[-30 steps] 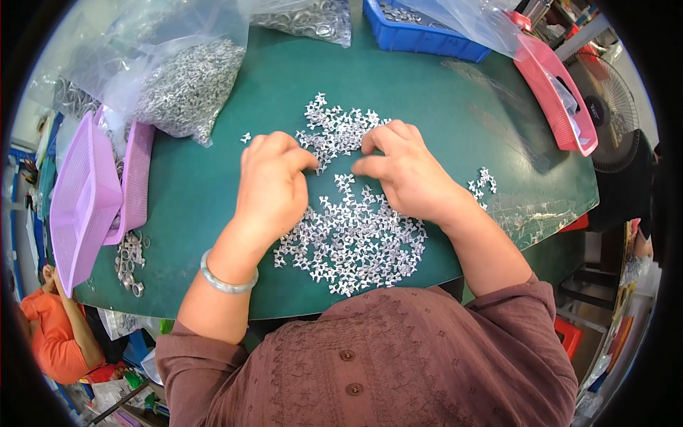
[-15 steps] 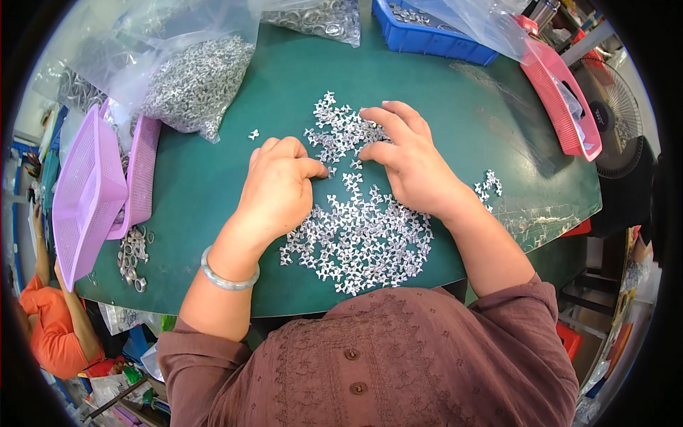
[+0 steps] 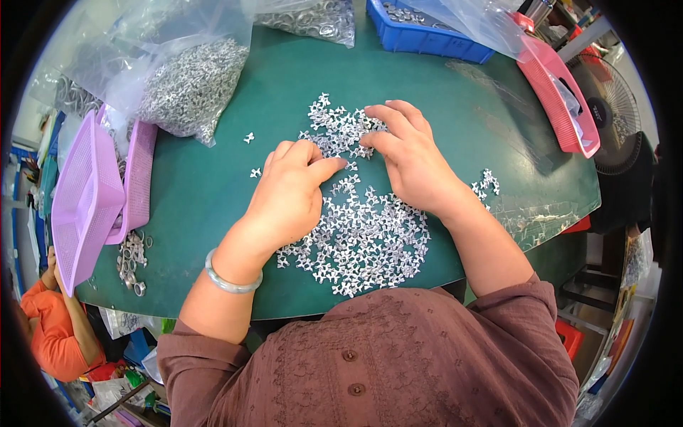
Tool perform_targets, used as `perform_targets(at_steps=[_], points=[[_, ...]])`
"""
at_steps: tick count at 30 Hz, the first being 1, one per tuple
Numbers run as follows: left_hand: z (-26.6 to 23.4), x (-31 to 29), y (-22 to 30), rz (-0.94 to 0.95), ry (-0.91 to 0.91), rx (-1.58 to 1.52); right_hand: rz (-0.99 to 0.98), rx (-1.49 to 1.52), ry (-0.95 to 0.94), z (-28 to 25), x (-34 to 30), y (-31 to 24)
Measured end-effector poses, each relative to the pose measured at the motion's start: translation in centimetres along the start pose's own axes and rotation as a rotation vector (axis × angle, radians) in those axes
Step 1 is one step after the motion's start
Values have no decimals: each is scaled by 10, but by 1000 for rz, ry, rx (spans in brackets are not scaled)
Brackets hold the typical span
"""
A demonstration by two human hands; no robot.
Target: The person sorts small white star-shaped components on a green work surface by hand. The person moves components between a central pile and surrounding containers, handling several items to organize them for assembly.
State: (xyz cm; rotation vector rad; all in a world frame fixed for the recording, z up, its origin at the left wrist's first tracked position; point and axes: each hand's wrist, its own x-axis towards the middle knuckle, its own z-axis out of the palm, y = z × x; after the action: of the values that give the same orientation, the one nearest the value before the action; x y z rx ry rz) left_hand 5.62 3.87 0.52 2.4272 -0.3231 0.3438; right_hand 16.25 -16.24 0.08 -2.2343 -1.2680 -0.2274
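Many small silver metal pieces, each with several short lobes, lie loose on a green tabletop. A smaller far heap sits between my hands, and a wider near pile spreads close to my body. My left hand rests at the far heap's near left edge. Its fingers bend down, and its thumb reaches right, apart from them, beside a piece. My right hand is open over the heap's right side, fingers spread and thumb touching the pieces. Two single pieces lie left of my left hand.
A clear bag of silver pieces and purple baskets stand left, with metal rings nearby. Far right are a blue tray and a pink basket. A small cluster lies by my right forearm. Someone in orange sits left.
My left hand has shifted slightly right, its thumb reaching further inward. A second single piece now shows to its left. My right hand has barely moved.
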Motion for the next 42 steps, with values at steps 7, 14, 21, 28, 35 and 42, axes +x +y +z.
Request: perform_targets(at_steps=[7,14,21,28,35,42], points=[[-1,-1,6,3,-106,148,-29,2,-49,-4,-2,3],[-1,-1,4,43,-105,40,0,31,-85,-11,-3,1],[5,2,3,34,12,105,-17,10,-87,-7,-4,5],[4,2,6,17,-7,110,-89,86,-98,-6,-4,3],[7,3,10,38,-51,160,14,52,-93,-17,-5,13],[7,3,9,31,-61,140,4,36,-151,-17,-8,10]])
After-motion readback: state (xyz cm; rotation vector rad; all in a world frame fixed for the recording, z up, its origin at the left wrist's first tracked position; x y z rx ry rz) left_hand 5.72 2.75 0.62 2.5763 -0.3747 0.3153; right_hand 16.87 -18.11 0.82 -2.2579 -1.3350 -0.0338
